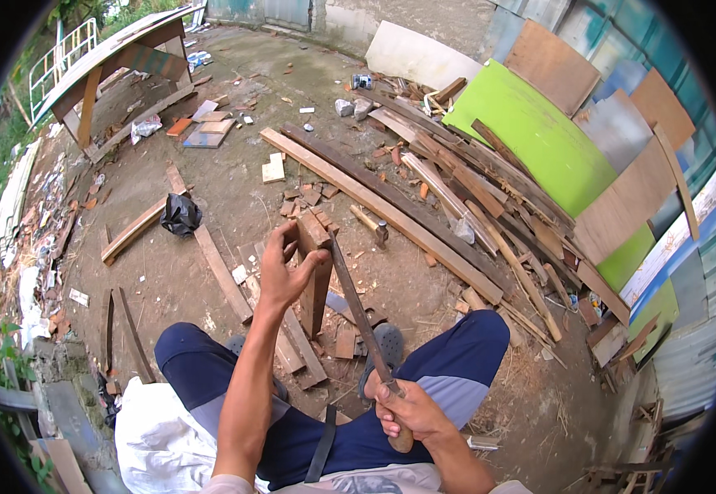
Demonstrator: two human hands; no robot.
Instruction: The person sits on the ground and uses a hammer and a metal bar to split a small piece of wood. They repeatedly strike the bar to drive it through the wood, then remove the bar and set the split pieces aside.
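My left hand [285,267] grips the upper end of a short wooden board [317,288], which stands upright between my knees. In my right hand [414,410] is the wooden handle of a long, narrow, dark machete [364,325]. Its blade slants up and away to the left, and its far end lies against or very near the board's top right edge. I cannot tell whether it touches. Just beyond the board, a hammer [381,234] lies on the ground beside several small wood offcuts [311,196].
Long timber beams [382,210] lie diagonally ahead, beside a pile of planks [489,193]. A bright green panel [531,136] leans at the right. Planks [219,267] and a black plastic bag [181,214] lie left. A wooden table-like structure [119,62] stands far left.
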